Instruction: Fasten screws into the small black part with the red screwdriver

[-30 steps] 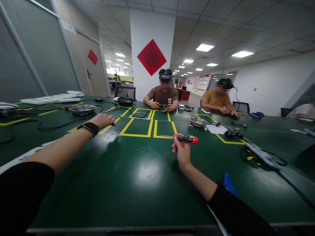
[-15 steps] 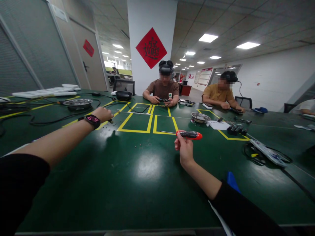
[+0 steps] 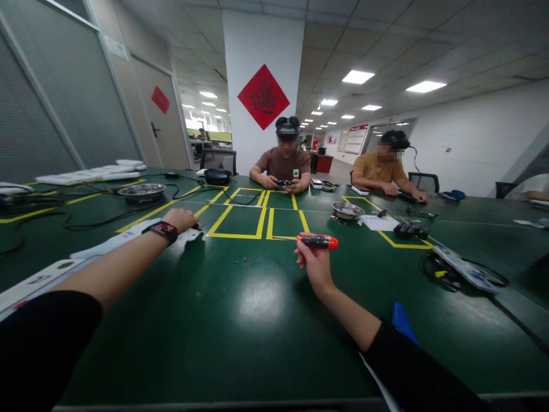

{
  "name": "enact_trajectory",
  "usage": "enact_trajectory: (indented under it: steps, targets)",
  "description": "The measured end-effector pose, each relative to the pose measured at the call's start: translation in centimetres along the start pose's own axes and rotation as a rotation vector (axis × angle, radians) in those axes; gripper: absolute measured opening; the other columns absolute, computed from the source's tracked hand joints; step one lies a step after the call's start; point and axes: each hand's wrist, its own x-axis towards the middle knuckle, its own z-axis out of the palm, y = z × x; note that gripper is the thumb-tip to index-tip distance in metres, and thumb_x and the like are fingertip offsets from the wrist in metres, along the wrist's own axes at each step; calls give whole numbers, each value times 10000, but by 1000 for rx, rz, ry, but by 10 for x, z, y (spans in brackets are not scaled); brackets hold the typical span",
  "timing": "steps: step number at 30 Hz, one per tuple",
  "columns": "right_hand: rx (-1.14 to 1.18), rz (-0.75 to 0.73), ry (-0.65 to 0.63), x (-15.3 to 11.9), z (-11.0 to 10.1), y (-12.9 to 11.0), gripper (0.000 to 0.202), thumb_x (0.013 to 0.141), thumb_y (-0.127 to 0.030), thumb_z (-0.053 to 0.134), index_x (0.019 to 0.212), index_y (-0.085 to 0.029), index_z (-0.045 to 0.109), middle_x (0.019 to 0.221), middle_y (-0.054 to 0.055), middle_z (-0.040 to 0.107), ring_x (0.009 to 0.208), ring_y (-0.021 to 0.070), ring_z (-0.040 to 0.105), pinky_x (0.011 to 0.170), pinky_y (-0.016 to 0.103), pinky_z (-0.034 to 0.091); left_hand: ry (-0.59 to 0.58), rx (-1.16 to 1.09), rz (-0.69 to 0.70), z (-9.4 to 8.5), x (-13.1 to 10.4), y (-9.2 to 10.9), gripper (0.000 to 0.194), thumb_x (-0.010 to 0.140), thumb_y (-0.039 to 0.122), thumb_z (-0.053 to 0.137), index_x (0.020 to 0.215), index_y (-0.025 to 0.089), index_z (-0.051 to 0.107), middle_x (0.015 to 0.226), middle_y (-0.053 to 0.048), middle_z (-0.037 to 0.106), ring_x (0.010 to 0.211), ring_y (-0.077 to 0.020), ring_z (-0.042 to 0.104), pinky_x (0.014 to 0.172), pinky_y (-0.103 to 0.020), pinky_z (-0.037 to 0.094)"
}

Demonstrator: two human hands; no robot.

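My right hand (image 3: 315, 266) grips a screwdriver (image 3: 321, 242) by its red and black handle. It hangs over the green table, and its thin shaft points left toward a yellow tape rectangle. Over the left part of the table, my left hand (image 3: 180, 220) is closed, with a dark watch on the wrist. A small dark thing (image 3: 197, 226) shows at its fingertips, too small to name. White-blue sheets (image 3: 114, 241) lie under and behind my left forearm. Between my hands, a few tiny screw-like bits (image 3: 241, 260) rest on the tabletop (image 3: 206, 332).
Metal bowls stand at left (image 3: 142, 191) and right (image 3: 346, 210). Black blocks (image 3: 409, 229) lie near a paper (image 3: 378, 222). A power strip (image 3: 465, 268) with cables is at right, a blue object (image 3: 403, 323) beside my right forearm. Two people sit across, holding dark items.
The view has tilted up slightly. My right hand has shifted left with the screwdriver. My left hand has come a little nearer, and more of the white-blue sheets now shows behind the forearm.
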Motion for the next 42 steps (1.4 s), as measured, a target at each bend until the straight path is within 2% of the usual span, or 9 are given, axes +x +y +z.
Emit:
enact_trajectory:
  steps: [4,9,12,15,20,26,32,38,42]
  targets:
    - [-384,-186,-208,-1,-5,-7,231,783,-276,541,1008,-226,547,854,8,613,688,132,580,592,238,443,61,-58,18,-9,-10,31,240,768,226,609,974,119,549,766,-10,599,638,-111,450,562,-170,225]
    - [-965,-321,-493,2,-11,-6,260,744,-85,525,949,-238,572,940,13,591,824,147,559,722,246,391,61,-377,232,-22,-49,121,146,781,328,530,800,184,547,748,-22,601,681,-166,535,566,-219,314]
    - [-1100,-341,-601,5,-12,-1,265,769,-67,490,965,-229,562,1031,25,557,857,135,548,731,231,376,3,-496,331,-29,-83,172,183,768,358,531,756,176,533,713,-15,599,672,-164,541,563,-225,335]
    - [-1159,-335,-690,7,-13,-4,253,798,-75,448,953,-226,579,1031,28,566,897,143,534,754,241,370,-30,-507,407,-39,-108,201,146,768,337,534,753,192,532,728,-15,611,674,-169,559,547,-233,349]
    - [-1110,-456,-556,2,-8,-36,323,787,-121,441,1076,-210,555,1090,57,582,1074,191,452,919,324,299,97,-281,448,-59,-118,216,88,778,190,506,864,212,512,821,-52,622,741,-202,597,604,-277,417]
    - [-1238,-395,-669,-15,-2,-51,321,716,-336,530,977,-154,569,844,80,649,743,211,577,694,306,402,217,-171,393,-63,-115,240,170,809,98,425,940,188,486,881,-96,607,777,-206,603,669,-310,468]
    - [-1473,-306,-570,-15,0,-39,183,744,-249,487,790,-172,647,797,115,683,752,252,637,660,319,432,127,-175,282,-58,-113,263,126,812,124,434,867,173,536,783,-120,634,702,-236,633,593,-323,469]
    - [-1472,-365,-531,-13,4,-46,214,747,-229,482,816,-149,669,798,137,691,757,269,647,675,338,447,-20,-199,280,-68,-102,255,78,759,244,540,741,195,599,741,-110,655,678,-258,644,543,-309,450]
    - [-1428,-313,-514,-16,6,-41,224,743,-272,488,782,-156,675,800,141,689,749,283,646,671,357,453,103,-105,361,-74,-109,249,133,812,140,440,824,169,569,752,-117,646,706,-250,640,588,-321,460]
